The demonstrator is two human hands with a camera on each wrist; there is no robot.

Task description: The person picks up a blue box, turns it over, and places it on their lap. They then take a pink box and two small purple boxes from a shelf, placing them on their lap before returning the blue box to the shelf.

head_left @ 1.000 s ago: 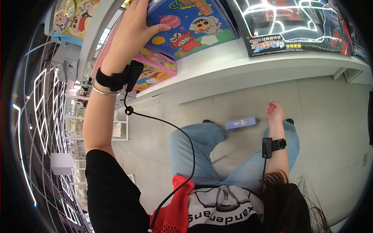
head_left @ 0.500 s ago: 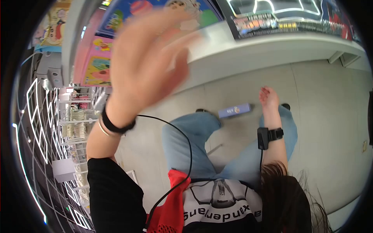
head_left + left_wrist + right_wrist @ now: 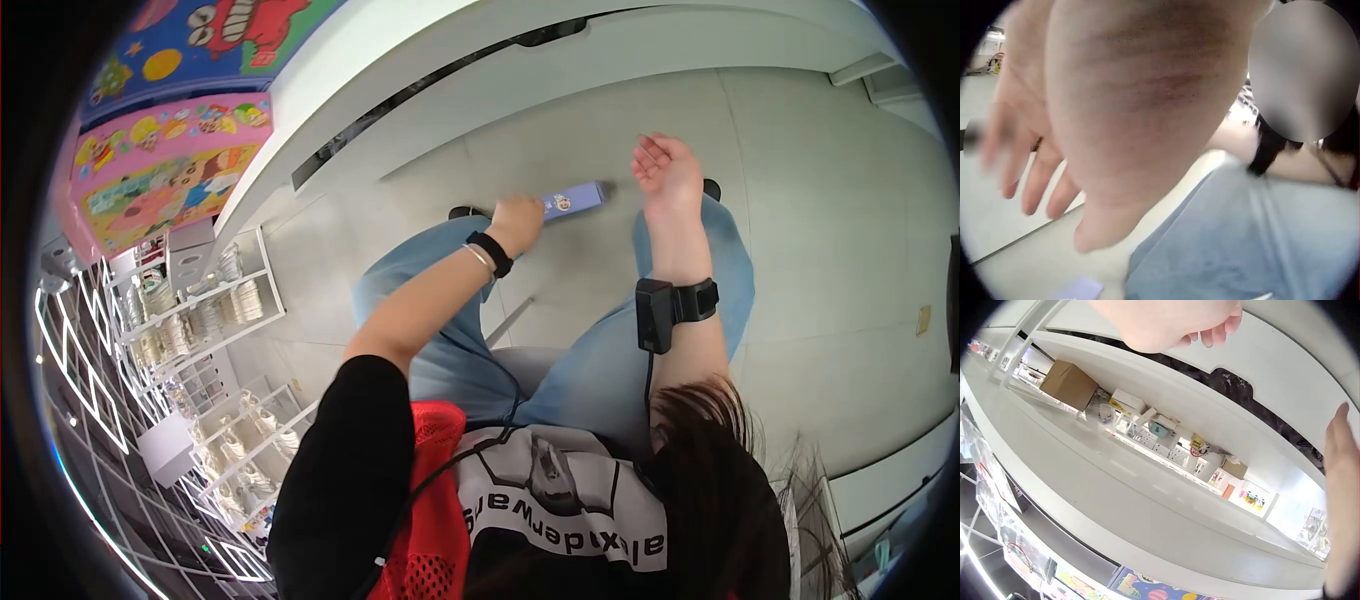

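A long, narrow purple box (image 3: pixel 575 203) with a small cartoon print lies on the floor between the person's feet. My left hand (image 3: pixel 518 225) reaches down to its near end, back of the hand up, fingertips overlapping that end in the head view. In the left wrist view the left thumb (image 3: pixel 1100 231) stays apart from the purple box, whose corner shows at the bottom edge; the left fingers are hidden. Palm up above the right leg, my right hand (image 3: pixel 670 175) holds nothing, its fingers loosely bent.
A white shelf (image 3: pixel 400 95) runs along the front, bearing a blue cartoon box (image 3: pixel 175 45) and a pink cartoon box (image 3: pixel 170 165) at the left. White racks (image 3: pixel 200 320) of goods stand further left. A black cable (image 3: pixel 450 460) hangs across the body.
My left hand has left the blue cartoon box on the shelf and swung down to the purple box. The head view has tilted downward. My right hand stays above the right leg.
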